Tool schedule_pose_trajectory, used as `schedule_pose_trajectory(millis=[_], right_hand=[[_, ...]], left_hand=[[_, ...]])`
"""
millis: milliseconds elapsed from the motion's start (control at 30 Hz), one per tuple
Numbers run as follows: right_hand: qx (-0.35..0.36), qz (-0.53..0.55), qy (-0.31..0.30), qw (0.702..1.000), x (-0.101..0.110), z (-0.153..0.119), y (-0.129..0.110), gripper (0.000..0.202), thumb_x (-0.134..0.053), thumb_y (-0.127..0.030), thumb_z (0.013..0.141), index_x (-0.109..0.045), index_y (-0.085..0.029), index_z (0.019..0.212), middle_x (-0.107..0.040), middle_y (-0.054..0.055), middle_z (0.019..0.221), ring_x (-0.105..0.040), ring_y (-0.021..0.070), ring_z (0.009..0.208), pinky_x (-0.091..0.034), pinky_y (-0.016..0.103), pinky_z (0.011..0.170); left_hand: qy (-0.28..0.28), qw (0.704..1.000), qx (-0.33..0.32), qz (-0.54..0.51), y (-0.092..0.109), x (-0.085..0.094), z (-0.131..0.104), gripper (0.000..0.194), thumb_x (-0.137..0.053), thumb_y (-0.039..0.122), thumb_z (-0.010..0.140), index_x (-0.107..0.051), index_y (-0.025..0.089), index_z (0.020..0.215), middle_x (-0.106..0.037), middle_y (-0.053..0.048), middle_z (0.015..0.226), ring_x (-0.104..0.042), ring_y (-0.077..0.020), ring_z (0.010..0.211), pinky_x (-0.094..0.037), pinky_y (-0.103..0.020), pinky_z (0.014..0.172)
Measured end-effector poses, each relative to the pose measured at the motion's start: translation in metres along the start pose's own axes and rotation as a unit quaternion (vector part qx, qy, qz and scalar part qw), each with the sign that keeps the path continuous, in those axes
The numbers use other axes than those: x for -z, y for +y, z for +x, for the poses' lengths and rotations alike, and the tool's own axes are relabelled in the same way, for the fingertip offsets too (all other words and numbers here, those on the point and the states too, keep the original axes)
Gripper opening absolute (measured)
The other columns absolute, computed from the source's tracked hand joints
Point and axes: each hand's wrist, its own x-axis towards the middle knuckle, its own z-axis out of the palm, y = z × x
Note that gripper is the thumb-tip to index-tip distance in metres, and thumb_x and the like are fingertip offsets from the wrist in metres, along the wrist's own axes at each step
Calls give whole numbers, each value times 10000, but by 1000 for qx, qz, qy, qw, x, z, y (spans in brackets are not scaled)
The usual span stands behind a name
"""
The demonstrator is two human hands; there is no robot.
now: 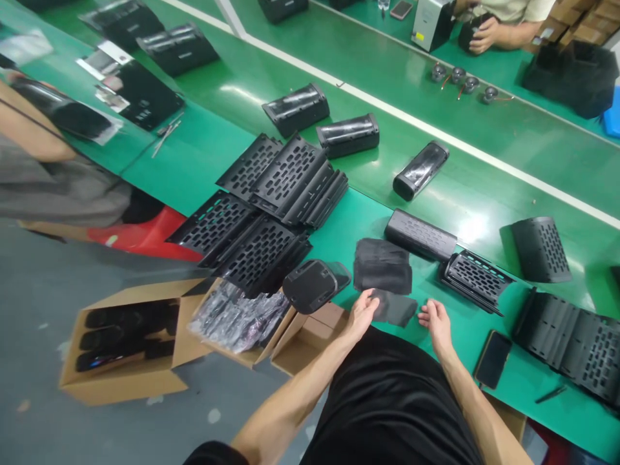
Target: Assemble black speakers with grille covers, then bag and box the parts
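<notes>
A grey, pale-spotted floor (121, 433) lies beneath green worktops (194, 155).

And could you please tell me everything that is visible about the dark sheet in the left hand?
The dark sheet is thin, grey-black and roughly rectangular; it looks like cloth or fine mesh, but I cannot tell which. The left hand holds its left end between the fingers. It spreads fairly flat near the close edge of the green table, on the person's side of a larger dark piece. The right hand is beside its right end, apparently not touching.
</notes>
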Motion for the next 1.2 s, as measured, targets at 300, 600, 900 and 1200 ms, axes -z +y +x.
schedule_pose_trajectory(millis=[300,600,900,1200], right_hand=[[64,-60,20,996,6,7,19,473,-696,-595,711,-643,-215,988,-696,16,757,-680,201,633,-548,312,576],[105,-170,29,979,6,7,17,410,-583,-558,780,-624,-216,1001,-644,0,741,-646,216,644,-506,339,633],[142,-250,-32,957,-16,-6,4,169,-688,-405,745,-620,-251,727,-545,1,775,-499,188,712,-365,302,669],[12,-59,-55,997,-22,11,-6,429,-749,-566,607,-511,-258,788,-574,-46,575,-506,158,505,-400,272,494]], left_hand=[[45,998,34,23,2,21,-9,546,-510,634,958,-599,190,1264,-727,-178,1230,-739,-221,913,-603,-328,748],[54,996,38,57,3,27,-1,460,-706,550,872,-683,154,1106,-755,-144,1100,-709,-167,765,-602,-240,580],[19,998,25,61,2,12,6,298,-857,390,742,-698,147,808,-670,7,703,-583,-79,484,-489,-158,404],[-4,995,91,-33,18,20,5,320,-830,413,778,-681,141,854,-670,-15,657,-625,-113,510,-546,-216,469]])
